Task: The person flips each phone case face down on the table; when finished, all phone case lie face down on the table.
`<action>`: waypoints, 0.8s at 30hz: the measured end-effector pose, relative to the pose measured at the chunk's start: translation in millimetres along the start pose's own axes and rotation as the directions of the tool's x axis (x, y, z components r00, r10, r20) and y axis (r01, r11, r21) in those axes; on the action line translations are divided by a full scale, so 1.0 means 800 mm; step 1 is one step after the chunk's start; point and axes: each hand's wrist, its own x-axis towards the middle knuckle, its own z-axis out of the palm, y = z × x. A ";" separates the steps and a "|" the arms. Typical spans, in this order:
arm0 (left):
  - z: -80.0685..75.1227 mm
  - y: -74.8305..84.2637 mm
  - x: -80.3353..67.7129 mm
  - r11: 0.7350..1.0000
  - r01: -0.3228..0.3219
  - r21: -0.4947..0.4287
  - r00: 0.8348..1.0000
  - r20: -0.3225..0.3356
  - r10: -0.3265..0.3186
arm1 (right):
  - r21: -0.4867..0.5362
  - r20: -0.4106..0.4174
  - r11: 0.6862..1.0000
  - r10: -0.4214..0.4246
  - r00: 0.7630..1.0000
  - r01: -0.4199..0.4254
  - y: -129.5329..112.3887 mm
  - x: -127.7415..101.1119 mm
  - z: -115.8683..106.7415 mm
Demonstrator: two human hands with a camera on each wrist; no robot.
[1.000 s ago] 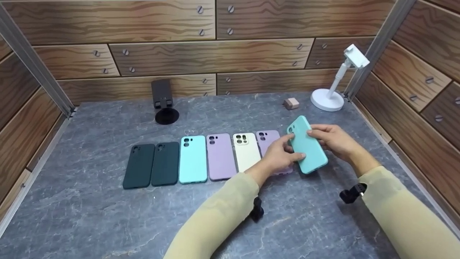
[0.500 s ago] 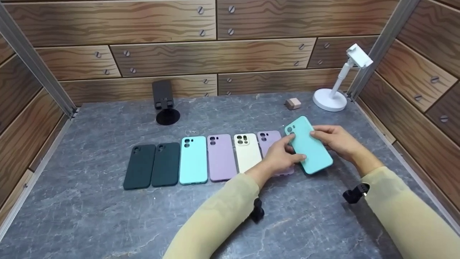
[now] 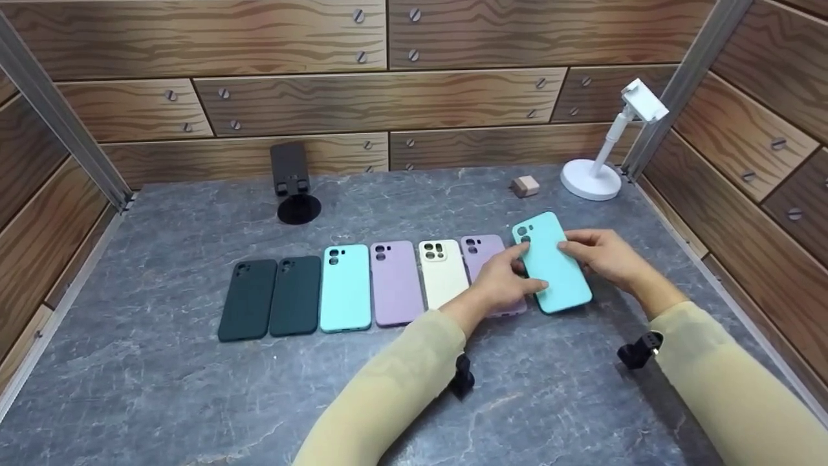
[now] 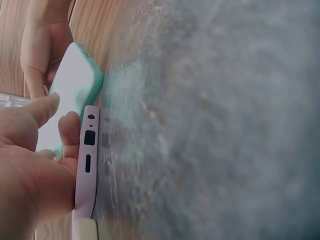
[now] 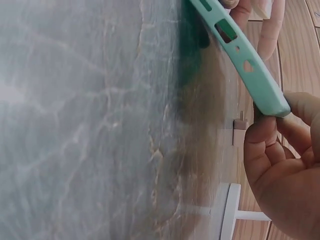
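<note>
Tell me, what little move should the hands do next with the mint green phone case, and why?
Probably lower the mint case flat onto the table, beside the purple case. Both the left hand and right hand hold it tilted at the row's right end.

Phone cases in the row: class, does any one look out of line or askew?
Yes. The mint case at the right end is tilted and lifted off the table, held by both hands, left hand and right hand; the rest lie flat.

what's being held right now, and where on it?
A mint-green phone case, held by both hands: the left hand grips its left long edge, the right hand its right long edge. It is tilted, above the grey tabletop.
</note>
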 end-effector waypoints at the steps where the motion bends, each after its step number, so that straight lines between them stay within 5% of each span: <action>1: 0.000 0.000 0.000 1.000 -0.001 0.006 1.000 0.000 0.001 | -0.007 -0.001 1.000 0.003 1.000 -0.003 0.001 0.000 0.000; 24: 0.007 0.003 -0.001 0.997 0.015 0.073 0.998 -0.064 -0.011 | -0.194 -0.054 0.981 -0.007 0.999 -0.004 0.011 0.002 0.011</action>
